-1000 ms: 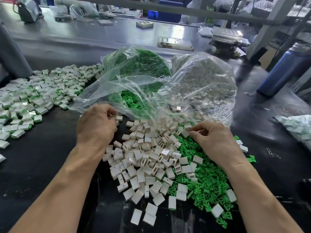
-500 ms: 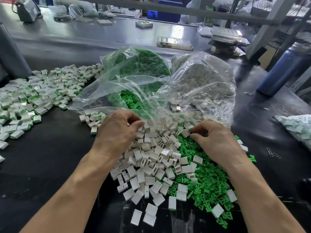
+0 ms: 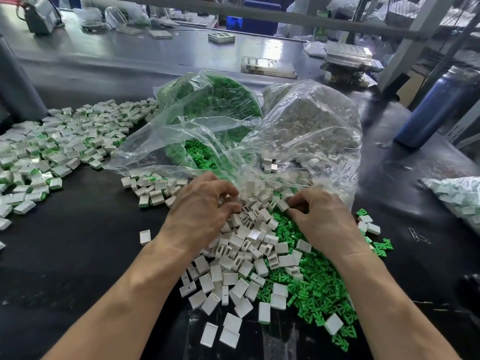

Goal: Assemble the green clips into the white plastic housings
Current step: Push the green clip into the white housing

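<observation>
White plastic housings point(image 3: 241, 258) heaped before the clear bags point(image 3: 306, 131), green clips point(image 3: 319, 287) alongside — light, rigid, slippery; pinch by flat sides. Left hand point(image 3: 200, 211) curled into heap, contents unclear; right hand point(image 3: 322, 216) pinching 1 housing.

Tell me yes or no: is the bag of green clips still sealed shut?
No. The clear bag of green clips lies open on the black table, with clips showing at its mouth near the left hand.

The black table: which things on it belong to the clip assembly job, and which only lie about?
Job:
loose white plastic housings
loose green plastic clips
clear bag of green clips
clear bag of white housings
finished white-and-green pieces

Lying about:
blue cylindrical bottle
metal paper clips
</observation>
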A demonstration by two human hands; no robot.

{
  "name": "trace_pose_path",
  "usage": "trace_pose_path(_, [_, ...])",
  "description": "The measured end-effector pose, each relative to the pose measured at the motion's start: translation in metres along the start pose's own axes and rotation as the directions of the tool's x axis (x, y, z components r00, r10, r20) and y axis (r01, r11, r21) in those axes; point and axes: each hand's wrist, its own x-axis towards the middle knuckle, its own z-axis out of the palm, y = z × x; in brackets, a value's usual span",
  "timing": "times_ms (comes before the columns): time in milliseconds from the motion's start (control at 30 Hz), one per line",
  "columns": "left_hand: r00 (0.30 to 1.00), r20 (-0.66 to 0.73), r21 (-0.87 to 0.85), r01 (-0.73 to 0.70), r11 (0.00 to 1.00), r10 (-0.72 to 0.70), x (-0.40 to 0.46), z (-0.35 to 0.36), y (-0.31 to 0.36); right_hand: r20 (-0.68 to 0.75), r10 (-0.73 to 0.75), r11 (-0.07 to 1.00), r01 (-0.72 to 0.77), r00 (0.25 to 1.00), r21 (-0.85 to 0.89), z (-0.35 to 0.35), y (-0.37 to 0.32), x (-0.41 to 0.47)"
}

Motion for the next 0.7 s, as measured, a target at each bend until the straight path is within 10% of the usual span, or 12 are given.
trace_pose_path(700, [0.999,0.049,0.025,-0.025,0.999,0.024,-0.001,-0.003,0.001,0.093,0.012,0.97,-0.034,0.996,0.239,-0.015,-0.001,-0.008])
